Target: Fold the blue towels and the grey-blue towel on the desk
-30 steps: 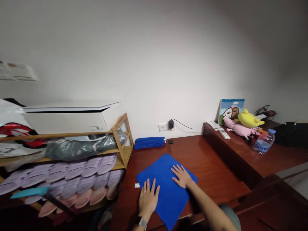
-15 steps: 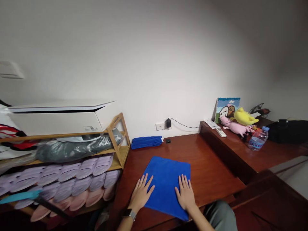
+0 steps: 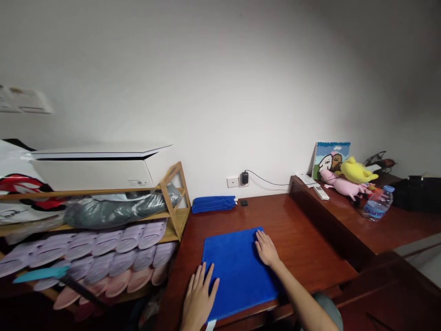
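Note:
A blue cloth (image 3: 237,271) lies flat on the reddish-brown desk (image 3: 303,257), with a small white tag at its near left corner. My left hand (image 3: 200,296) rests on the cloth's left edge, fingers spread. My right hand (image 3: 267,248) lies with fingers stretched out at the far right corner of the cloth. Against the wall at the back of the desk sits a second blue cloth (image 3: 213,204), folded into a long strip, also with a white tag.
On the left a wooden rack (image 3: 175,202) holds lilac and pink slippers (image 3: 127,239) and a white box (image 3: 93,172). A raised desk part on the right bears plush toys (image 3: 356,171), a remote (image 3: 321,192) and a water bottle (image 3: 379,204). A charger (image 3: 245,177) is plugged into the wall.
The cloth has turned on the desk, and its tagged corner now shows at the near left. My right hand has moved away from me to the far corner; my left hand has come nearer.

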Motion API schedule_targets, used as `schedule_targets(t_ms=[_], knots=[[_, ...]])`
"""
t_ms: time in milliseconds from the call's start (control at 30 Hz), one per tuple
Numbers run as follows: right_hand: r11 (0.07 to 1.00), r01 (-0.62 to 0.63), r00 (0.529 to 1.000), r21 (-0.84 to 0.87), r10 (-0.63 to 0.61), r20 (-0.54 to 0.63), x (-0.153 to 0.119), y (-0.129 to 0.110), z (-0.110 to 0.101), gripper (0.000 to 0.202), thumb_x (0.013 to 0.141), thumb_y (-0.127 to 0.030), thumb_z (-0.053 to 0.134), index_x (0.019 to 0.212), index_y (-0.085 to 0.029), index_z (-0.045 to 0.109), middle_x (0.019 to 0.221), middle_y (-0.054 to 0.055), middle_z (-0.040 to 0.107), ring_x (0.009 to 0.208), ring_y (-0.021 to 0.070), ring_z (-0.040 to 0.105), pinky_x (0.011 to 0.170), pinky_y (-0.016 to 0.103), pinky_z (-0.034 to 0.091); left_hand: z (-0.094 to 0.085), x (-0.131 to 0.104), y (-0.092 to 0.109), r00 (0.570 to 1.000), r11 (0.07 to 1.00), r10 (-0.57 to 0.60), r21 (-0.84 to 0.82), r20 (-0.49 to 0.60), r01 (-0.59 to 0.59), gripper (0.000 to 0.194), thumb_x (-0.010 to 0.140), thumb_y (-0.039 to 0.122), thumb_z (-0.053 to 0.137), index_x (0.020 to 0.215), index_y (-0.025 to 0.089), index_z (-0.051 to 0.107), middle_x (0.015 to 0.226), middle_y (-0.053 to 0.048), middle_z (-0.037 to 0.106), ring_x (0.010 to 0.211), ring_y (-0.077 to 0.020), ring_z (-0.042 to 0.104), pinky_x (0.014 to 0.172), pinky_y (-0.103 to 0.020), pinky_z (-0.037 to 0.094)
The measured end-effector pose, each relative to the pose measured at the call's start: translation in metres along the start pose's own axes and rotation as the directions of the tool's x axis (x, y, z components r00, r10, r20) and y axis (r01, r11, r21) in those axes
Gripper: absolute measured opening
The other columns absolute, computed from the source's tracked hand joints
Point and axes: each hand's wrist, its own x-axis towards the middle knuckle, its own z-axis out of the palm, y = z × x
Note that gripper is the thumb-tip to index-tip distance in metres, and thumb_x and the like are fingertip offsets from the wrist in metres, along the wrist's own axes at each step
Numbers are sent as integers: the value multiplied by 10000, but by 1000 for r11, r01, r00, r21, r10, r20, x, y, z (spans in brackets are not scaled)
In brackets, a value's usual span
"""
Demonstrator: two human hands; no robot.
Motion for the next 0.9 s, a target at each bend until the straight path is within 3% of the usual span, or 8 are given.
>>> schedule_targets(t_ms=[167,367,433,500,633,700,800,900], knots=[[996,-81,991,-45,86,105,41,1,1,700,1120,-423,297,1752,-124,320,1814,97,280,1704,232,242,1386,418,201,6,9,-8,997,1000,9,-4,75,-9,639,1084,557,432,1672,312,489,1774,-107,427,1625,-338,445,1317,-598,406],[994,-98,992,-45,101,71,37,16,25,721,1122,-443,236,1761,-113,285,1825,99,236,1712,224,205,1391,423,172,12,15,-14,997,997,65,36,28,-66,627,1088,551,457,1657,294,515,1753,-128,459,1617,-351,458,1322,-622,393],[994,-98,992,-50,102,76,36,17,27,730,1123,-449,222,1763,-101,268,1828,102,220,1715,227,190,1393,428,161,11,37,3,994,994,103,22,-23,-103,614,1108,508,424,1659,251,515,1741,-143,478,1617,-348,460,1334,-616,377],[994,-93,992,-54,97,79,36,16,28,738,1125,-456,210,1763,-87,255,1831,104,211,1718,228,179,1395,427,151,15,68,34,984,984,175,-19,-44,-176,601,1130,458,373,1671,225,493,1737,-134,488,1624,-323,454,1344,-582,371],[995,-84,995,-58,87,56,37,17,29,730,1122,-453,227,1761,-103,275,1831,92,224,1717,228,183,1391,428,171,41,129,111,939,939,337,-98,65,-330,586,1139,444,342,1667,246,503,1733,-117,502,1616,-303,468,1327,-555,396],[995,-83,995,-56,86,52,37,18,30,724,1119,-448,243,1762,-117,285,1830,84,230,1716,231,188,1390,431,176,57,146,131,931,935,348,-113,108,-336,575,1130,440,366,1652,261,528,1712,-128,533,1594,-318,500,1306,-573,411],[995,-87,994,-43,90,59,37,19,31,720,1122,-455,236,1769,-140,274,1832,73,220,1717,232,186,1392,433,164,71,151,116,946,951,301,-107,117,-289,577,1119,451,381,1650,284,533,1700,-135,551,1586,-334,509,1300,-595,398],[994,-97,992,-48,100,71,37,20,33,731,1127,-473,217,1773,-134,250,1838,73,197,1721,233,173,1395,443,153,69,141,53,982,987,152,-60,108,-146,606,1107,495,383,1656,281,526,1725,-135,521,1613,-347,466,1311,-613,366]])
